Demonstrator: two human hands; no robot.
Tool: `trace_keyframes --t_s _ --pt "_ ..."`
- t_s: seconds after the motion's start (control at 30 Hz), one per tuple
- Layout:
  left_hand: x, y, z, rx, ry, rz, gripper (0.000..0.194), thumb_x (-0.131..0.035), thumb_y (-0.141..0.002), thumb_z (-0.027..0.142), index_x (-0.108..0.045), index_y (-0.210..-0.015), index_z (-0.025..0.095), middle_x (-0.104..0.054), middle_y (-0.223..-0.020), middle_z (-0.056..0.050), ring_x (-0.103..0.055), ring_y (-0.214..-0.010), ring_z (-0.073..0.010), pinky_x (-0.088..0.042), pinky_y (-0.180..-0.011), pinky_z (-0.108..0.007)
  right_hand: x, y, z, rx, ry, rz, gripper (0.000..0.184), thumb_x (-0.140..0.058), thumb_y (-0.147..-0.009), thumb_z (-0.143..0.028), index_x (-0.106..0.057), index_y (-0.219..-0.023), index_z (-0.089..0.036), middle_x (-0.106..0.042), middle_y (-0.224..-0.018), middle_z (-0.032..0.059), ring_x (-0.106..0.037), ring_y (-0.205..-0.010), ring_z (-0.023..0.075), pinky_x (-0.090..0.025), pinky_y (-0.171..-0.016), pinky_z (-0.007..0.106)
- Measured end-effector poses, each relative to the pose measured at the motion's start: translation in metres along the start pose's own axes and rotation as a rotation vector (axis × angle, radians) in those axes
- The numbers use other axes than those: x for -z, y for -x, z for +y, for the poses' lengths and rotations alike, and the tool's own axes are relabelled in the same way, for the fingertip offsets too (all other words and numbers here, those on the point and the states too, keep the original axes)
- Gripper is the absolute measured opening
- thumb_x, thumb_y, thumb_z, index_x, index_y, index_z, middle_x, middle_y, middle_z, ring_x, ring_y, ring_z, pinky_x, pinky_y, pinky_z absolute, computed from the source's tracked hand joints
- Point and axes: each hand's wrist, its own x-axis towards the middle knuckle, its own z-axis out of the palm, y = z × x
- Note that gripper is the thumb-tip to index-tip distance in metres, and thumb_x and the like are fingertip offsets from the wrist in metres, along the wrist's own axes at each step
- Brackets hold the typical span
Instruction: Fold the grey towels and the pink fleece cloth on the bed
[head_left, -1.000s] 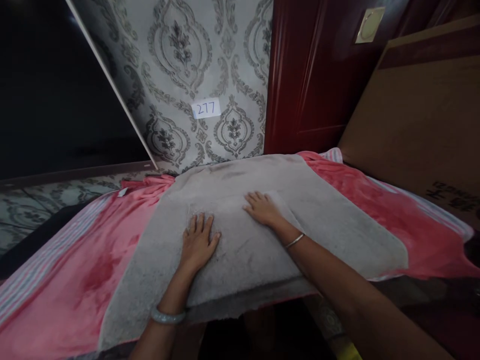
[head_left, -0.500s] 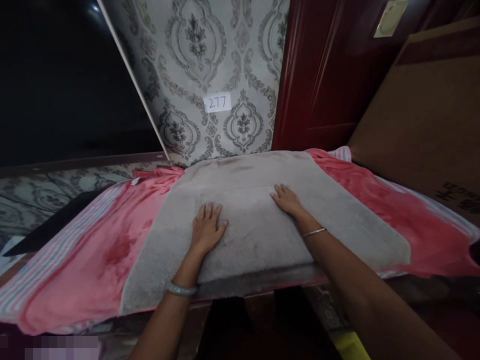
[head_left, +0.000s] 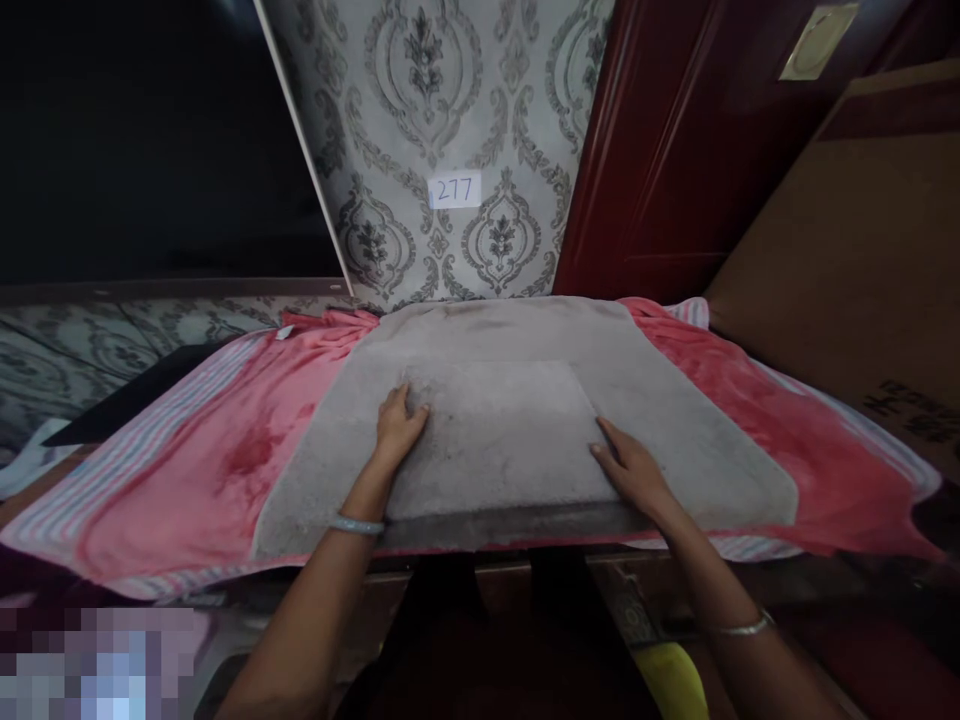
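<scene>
A grey plush cloth (head_left: 697, 450) lies spread over a pink blanket (head_left: 187, 460). In its middle a raised rectangular grey piece (head_left: 510, 430), like a folded section, lies flat. At the left edge of that piece rests my left hand (head_left: 399, 428), its thumb apart from the fingers and its fingertips on the plush. My right hand (head_left: 630, 462) is at the right edge of the same piece, with thumb and fingers apart and the fingers pointing away from me. Neither hand has lifted any fabric that I can make out.
Behind stands a patterned wall with a card (head_left: 454, 189) reading 277. A large dark screen (head_left: 150, 150) is at the left. To the right are a dark red door (head_left: 660, 140) and a cardboard box (head_left: 847, 260). Something yellow (head_left: 671, 680) shows below the blanket's front edge.
My right hand has moved right and towards me, from the top of the grey piece to its right edge. My left hand has shifted slightly left, to the left edge. The view has also shifted.
</scene>
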Motion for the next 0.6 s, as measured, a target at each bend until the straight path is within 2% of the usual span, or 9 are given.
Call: trace_keyframes --t_s 0.07,0.17,0.3,0.4,0.5,0.6 --pt "0.008 -0.001 -0.003 0.065 0.158 -0.013 0.061 -0.071 -0.079 0.03 -0.063 -0.137 0.014 -0.066 -0.136 -0.015 -0.056 -0.133 -0.0345 -0.041 -0.115 -0.046 0.001 0.01 -0.002 0.019 0.012 0.032 0.062 -0.043 -0.094 -0.053 -0.059 -0.143 -0.018 -0.069 -0.131 0.0161 -0.064 -0.12 0.034 -0.047 -0.108 0.057" --pt "0.022 0.004 -0.007 0.223 0.36 -0.018 0.061 -0.073 -0.076 0.031 -0.065 -0.135 0.016 -0.071 -0.127 -0.013 -0.063 -0.123 -0.0307 -0.048 -0.108 -0.041 0.003 0.021 -0.006 0.053 0.018 0.067 0.061 -0.04 -0.096 -0.053 -0.059 -0.142 -0.017 -0.07 -0.129 0.0171 -0.066 -0.117 0.0338 -0.049 -0.105 0.057" --pt "0.04 0.025 -0.004 0.419 0.572 -0.11 0.071 -0.083 -0.07 0.031 -0.063 -0.136 0.014 -0.075 -0.113 -0.014 -0.071 -0.105 -0.0297 -0.055 -0.096 -0.041 0.004 0.031 -0.014 0.103 0.029 0.122 0.058 -0.034 -0.1 -0.05 -0.058 -0.142 -0.018 -0.069 -0.131 0.0159 -0.064 -0.12 0.0319 -0.049 -0.105 0.055" --pt "0.05 0.047 0.001 0.481 0.738 -0.228 0.068 -0.088 -0.066 0.03 -0.067 -0.128 0.016 -0.077 -0.105 -0.013 -0.073 -0.099 -0.0295 -0.059 -0.088 -0.039 0.002 0.034 -0.017 0.112 0.037 0.15 0.056 -0.033 -0.102 -0.049 -0.058 -0.142 -0.019 -0.069 -0.13 0.0158 -0.064 -0.119 0.0316 -0.048 -0.105 0.054" --pt "0.055 0.067 0.006 0.544 0.822 -0.326 0.058 -0.09 -0.063 0.033 -0.072 -0.113 0.013 -0.078 -0.096 -0.014 -0.075 -0.094 -0.0302 -0.06 -0.083 -0.037 0.001 0.033 -0.018 0.1 0.028 0.162 0.056 -0.033 -0.101 -0.05 -0.059 -0.14 -0.018 -0.069 -0.13 0.0162 -0.064 -0.12 0.0317 -0.048 -0.105 0.054" --pt "0.056 0.079 0.007 0.578 0.823 -0.331 0.054 -0.091 -0.059 0.035 -0.072 -0.104 0.011 -0.078 -0.09 -0.014 -0.075 -0.091 -0.0298 -0.06 -0.083 -0.037 0.007 0.034 -0.029 0.068 -0.024 0.196 0.057 -0.035 -0.099 -0.053 -0.062 -0.135 -0.018 -0.068 -0.13 0.017 -0.061 -0.122 0.0327 -0.047 -0.106 0.056"
